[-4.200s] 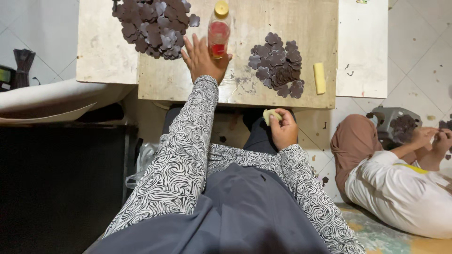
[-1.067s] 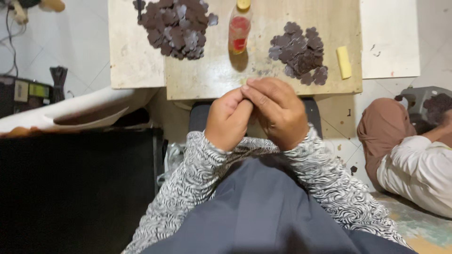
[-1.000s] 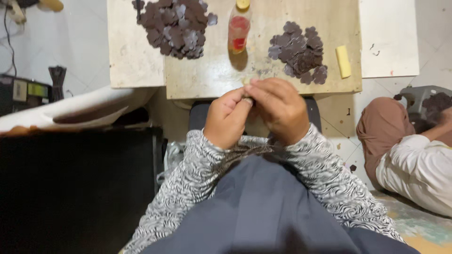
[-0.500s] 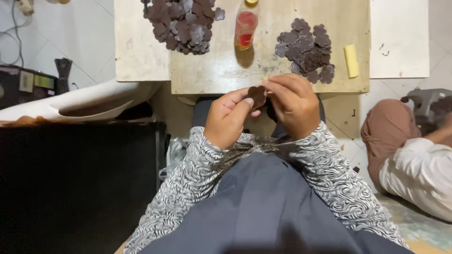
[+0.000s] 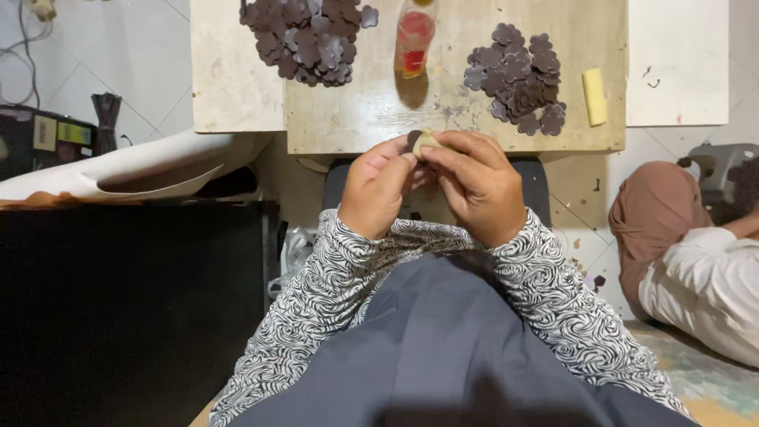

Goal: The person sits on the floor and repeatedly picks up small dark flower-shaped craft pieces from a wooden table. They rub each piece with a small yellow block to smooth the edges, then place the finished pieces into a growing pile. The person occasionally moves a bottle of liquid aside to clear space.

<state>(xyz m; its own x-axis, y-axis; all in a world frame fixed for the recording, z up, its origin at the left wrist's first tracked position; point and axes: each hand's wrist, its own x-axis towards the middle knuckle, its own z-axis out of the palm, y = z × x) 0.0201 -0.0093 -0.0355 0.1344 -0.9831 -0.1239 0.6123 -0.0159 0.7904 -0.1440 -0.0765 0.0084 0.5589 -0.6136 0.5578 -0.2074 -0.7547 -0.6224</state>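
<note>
- Spreading across the wooden counter (image 5: 371,126) lie two heaps of dark flower-shaped cutouts, the left pile (image 5: 304,35) fuller than the right pile (image 5: 522,79), with a small glass bottle of red liquid (image 5: 413,43) between them.
- Both hands meet just below the counter's edge: left hand (image 5: 379,190) and right hand (image 5: 474,186), fingers clamped together on one piece.
- That dark cutout with a pale bit (image 5: 423,142) looks thin, light and bendable; pinching its rim seems safest.

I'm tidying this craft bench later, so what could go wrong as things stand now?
The open red-liquid bottle stands between the two flower-piece piles; a reaching hand might tip it onto them. The small piece pinched by both hands sits off the board and could drop into the lap.
</note>
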